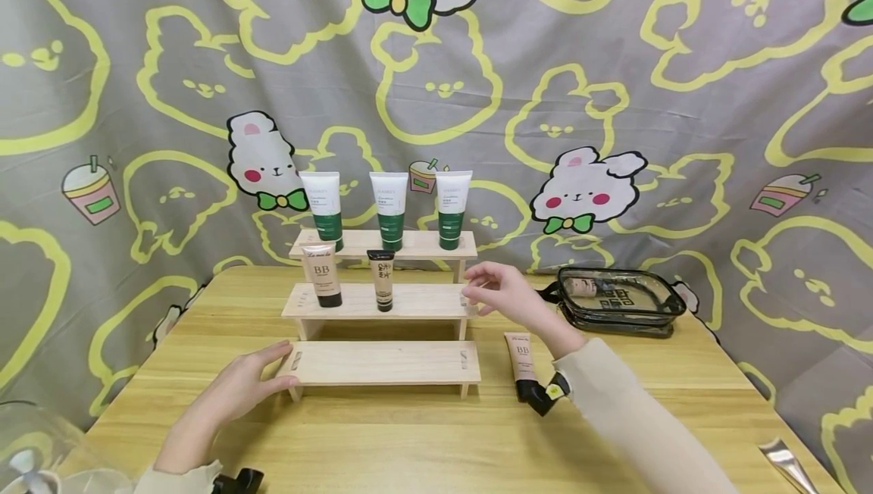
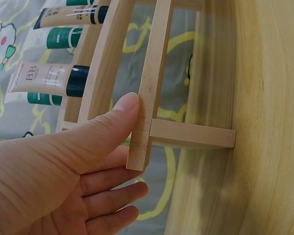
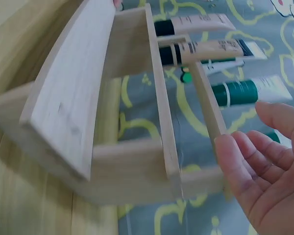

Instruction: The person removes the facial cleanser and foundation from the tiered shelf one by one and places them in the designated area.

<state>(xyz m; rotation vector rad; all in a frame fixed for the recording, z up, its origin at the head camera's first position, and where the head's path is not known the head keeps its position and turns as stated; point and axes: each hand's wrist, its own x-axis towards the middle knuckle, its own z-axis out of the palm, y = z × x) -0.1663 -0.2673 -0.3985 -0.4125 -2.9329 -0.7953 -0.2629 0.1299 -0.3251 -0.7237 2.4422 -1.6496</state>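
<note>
On my feed, the left hand (image 1: 251, 378) pinches the three-tier wooden rack (image 1: 382, 363) at its lower left corner, probably steadying it on the worktop (image 1: 382, 437); the right hand (image 1: 506, 293), loosely bent and empty-fingered, hovers by its right edge.

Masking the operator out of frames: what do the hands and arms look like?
Left hand and right hand: bare, no gloves. Left sleeve and right sleeve: long, plain beige. Black blocky devices at both wrists: left device, right device with a small yellow tag. No cables visible.
</note>
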